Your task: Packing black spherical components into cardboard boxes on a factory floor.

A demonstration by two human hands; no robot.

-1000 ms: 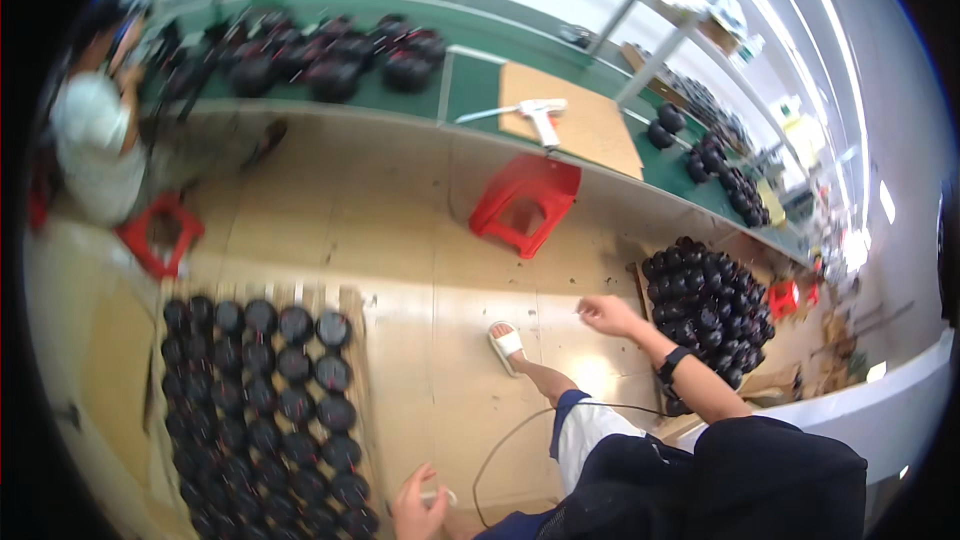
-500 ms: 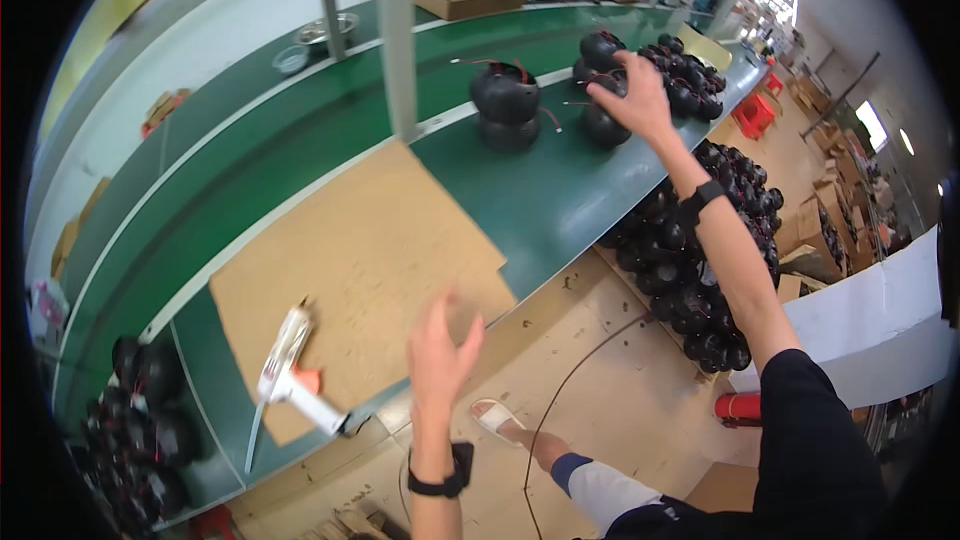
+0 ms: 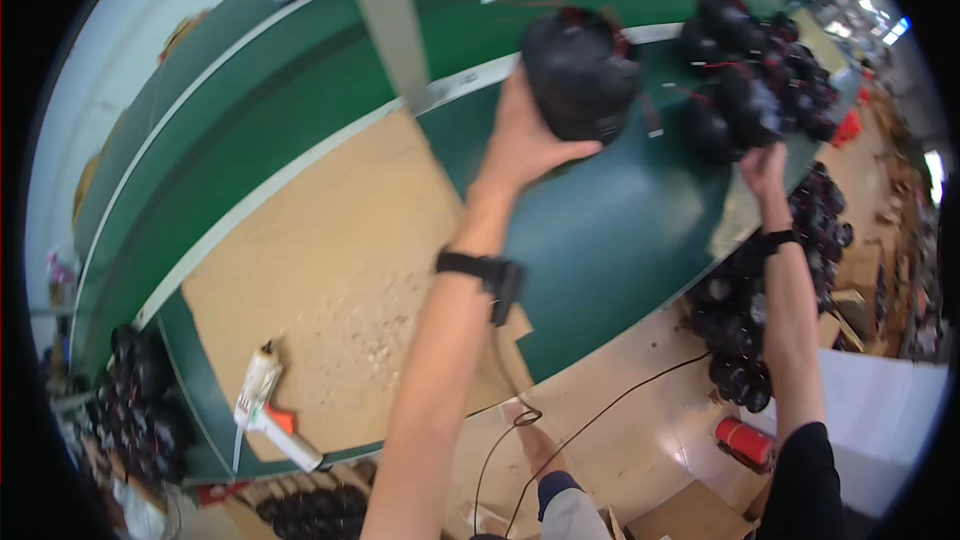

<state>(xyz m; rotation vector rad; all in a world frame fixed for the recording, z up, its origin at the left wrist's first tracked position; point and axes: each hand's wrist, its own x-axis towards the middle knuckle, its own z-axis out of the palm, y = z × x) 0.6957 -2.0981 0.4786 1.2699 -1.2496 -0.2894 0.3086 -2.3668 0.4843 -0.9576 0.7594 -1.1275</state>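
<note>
Left hand clamped under black round part lifted off green worktop, right hand apart, reaching at pile just beyond; risked dropping from one-handed palm grip, snagging red wires.

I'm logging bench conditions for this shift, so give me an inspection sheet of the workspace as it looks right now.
Surface: green bench partly covered by a brown cardboard sheet.
Job's things: a black rounded part held up over the bench; more black parts piled at the bench's far right.
Clutter: white glue gun with an orange trigger on the cardboard edge.
Hands: left hand grips the black rounded part, fingers wrapped under it; right hand reaches the pile, grasp unclear.
Cables: thin dark cable across the floor.
Surroundings: black parts on the floor, red object, grey post.
</note>
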